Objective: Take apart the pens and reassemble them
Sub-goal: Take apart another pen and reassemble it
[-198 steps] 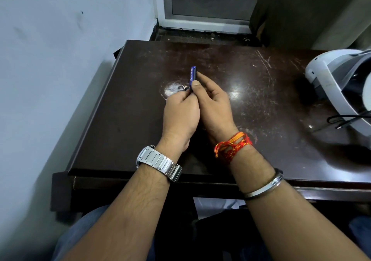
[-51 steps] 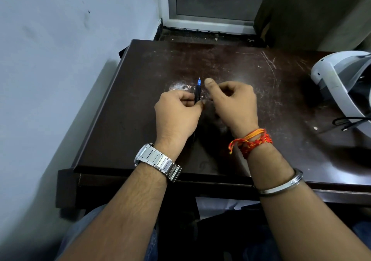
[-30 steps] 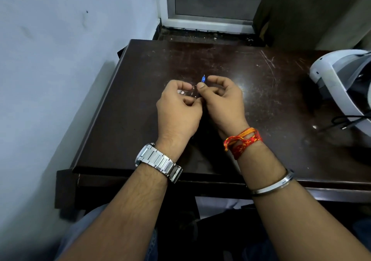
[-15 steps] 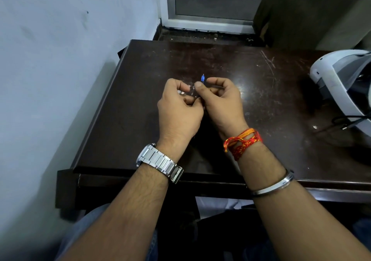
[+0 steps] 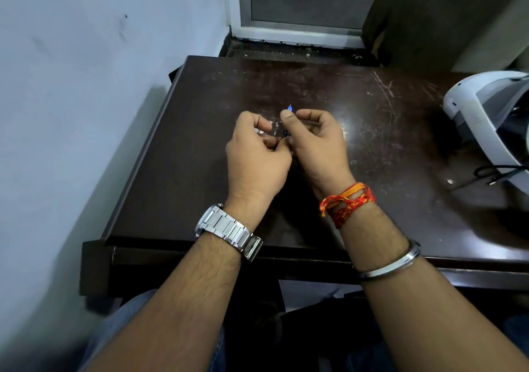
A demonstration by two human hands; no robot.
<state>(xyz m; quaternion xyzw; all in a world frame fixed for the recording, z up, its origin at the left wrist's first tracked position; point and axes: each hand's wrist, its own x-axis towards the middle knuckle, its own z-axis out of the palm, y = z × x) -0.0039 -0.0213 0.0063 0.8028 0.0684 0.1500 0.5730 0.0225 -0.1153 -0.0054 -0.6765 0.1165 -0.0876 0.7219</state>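
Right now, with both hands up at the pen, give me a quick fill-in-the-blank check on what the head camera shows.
1. The silver watch sits on the ____ wrist.
2. The pen tip showing above the right hand is ____ in colour.
3. The red and orange thread is tied around the ____ wrist.
4. Both hands are held over a dark brown ____.

Missing words: left; blue; right; table

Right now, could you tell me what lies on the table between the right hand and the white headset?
In the head view, only bare, scratched tabletop lies between the right hand and the white headset.
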